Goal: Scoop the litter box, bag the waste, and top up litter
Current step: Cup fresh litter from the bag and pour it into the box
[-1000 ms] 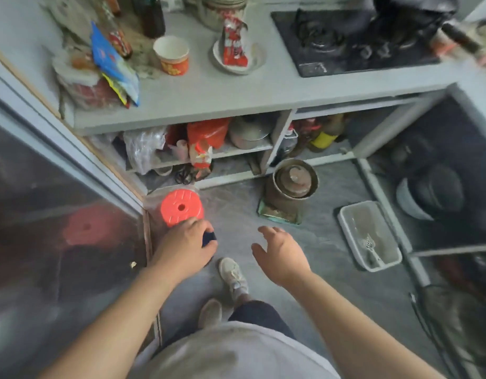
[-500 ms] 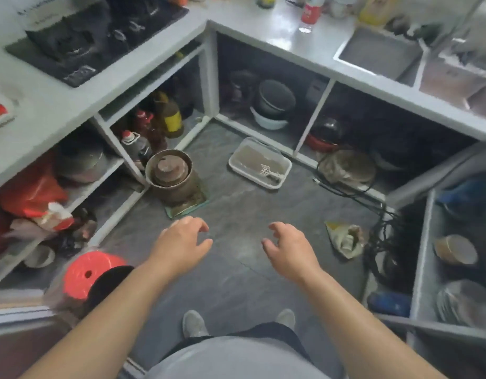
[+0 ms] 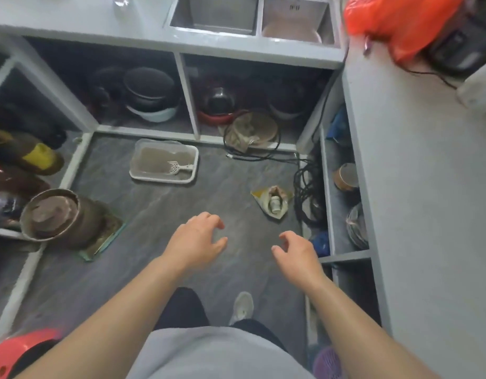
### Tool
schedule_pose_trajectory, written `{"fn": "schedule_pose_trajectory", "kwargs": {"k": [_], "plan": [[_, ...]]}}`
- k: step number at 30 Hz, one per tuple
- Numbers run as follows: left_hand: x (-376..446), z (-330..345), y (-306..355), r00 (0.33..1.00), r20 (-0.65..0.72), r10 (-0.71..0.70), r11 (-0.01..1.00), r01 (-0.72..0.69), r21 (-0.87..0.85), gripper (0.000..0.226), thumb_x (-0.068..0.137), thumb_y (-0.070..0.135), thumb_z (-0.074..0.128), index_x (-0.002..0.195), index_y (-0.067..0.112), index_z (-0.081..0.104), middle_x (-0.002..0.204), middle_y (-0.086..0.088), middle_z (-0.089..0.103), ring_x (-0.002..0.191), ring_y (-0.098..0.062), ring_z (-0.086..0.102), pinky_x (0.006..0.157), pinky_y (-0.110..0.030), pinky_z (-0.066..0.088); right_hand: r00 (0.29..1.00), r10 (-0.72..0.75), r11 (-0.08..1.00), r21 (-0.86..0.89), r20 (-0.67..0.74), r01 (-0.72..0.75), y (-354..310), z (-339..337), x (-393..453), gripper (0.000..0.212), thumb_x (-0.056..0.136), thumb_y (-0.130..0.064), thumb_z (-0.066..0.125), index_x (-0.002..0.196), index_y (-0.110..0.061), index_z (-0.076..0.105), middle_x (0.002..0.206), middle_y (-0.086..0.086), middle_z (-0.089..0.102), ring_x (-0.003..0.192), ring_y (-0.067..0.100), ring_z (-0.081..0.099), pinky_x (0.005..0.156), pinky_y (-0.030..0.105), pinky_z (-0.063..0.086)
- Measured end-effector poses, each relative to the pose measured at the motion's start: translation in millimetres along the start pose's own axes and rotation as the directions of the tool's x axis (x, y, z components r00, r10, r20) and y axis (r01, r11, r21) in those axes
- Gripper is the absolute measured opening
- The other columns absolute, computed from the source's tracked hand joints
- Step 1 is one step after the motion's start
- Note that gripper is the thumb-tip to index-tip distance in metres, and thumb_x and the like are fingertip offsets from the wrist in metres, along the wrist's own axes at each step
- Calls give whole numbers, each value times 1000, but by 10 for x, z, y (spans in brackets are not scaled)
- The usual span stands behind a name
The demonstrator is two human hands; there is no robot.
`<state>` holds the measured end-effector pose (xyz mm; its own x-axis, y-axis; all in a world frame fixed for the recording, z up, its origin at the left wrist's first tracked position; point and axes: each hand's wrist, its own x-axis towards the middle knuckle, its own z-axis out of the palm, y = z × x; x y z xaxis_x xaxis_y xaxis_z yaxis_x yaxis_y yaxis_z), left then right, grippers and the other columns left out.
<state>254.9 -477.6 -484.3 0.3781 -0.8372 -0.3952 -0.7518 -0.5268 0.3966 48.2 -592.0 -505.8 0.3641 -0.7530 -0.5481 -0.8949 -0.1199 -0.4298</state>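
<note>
Grey floor (image 3: 154, 214) between open shelving; litter box (image 3: 163, 161) sits on it at the far side, against the shelf base, part-filled with litter, white scoop (image 3: 179, 168) lying inside toward its right end. Left hand (image 3: 196, 240) and right hand (image 3: 296, 253) hover over the floor, well short of the box. Fingers of both loosely curled, holding nothing.

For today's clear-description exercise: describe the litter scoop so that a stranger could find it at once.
Find the double steel sink; on the grey floor below its shelves sits a shallow white plastic litter tray. The small pale slotted plastic scoop lies on the litter at its right end, the only tool inside.
</note>
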Motion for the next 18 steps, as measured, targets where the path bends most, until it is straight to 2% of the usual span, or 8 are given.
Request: {"fn": "schedule_pose_trajectory", "kwargs": {"k": [4,8,14,18], "plan": [[398,5,80,998,63,-1,1000,0,19,33,92,47,55,121,30,56,122,9,54,116,-17,53,94,-35,43,996,84,995,54,6,-84,116,-142,348,45,95,-35,55,136,-19,54,117,1,63,104,21,59,92,39,51],[936,-29,38,994,111,9,1000,-11,17,33,91,46,54,120,30,58,120,8,56,116,-17,54,95,-37,45,989,148,984,104,9,-148,68,-241,756,43,94,-32,55,135,-18,55,107,-1,62,98,20,59,90,36,50],[2010,-184,8,974,218,55,998,-61,20,35,92,44,54,123,27,57,122,7,56,117,-18,55,96,-39,46,969,245,959,140,26,-246,-145,-417,1470,40,96,-26,55,136,-18,55,91,-8,59,84,12,58,75,31,48],[2694,-297,42,952,290,96,993,-111,37,38,92,44,54,126,27,56,124,7,56,118,-18,55,96,-38,47,953,301,941,149,41,-304,-266,-534,1909,39,98,-25,53,136,-19,53,92,-7,61,81,8,57,72,29,44]]}}
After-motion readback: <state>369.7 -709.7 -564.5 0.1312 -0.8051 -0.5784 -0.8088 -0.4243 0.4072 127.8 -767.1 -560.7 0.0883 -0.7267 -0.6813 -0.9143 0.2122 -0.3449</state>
